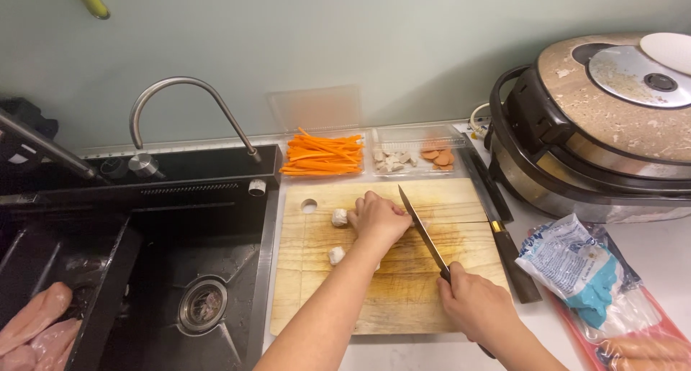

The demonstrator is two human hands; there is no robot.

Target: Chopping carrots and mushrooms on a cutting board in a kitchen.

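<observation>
Kitchen counter, pale wall behind; black sink (194, 270) on your left, wooden cutting board (389, 270) at centre.
- Left hand (379, 218): fingers curled down over pale food piece on board, pinning it.
- Right hand (476, 306): fingers clenched round knife (425, 234) handle, blade angled beside left hand.
- Cut pale chunks (337, 236): on board, just left of left hand.
- Step, by judgement: slicing in progress; next cut calls for knuckles guiding blade, fingertips tucked.
- Back edge: tray of carrot sticks (322, 155), tray of cut pieces (414, 157).
- Right: cooker (604, 126), packet (576, 263).
</observation>
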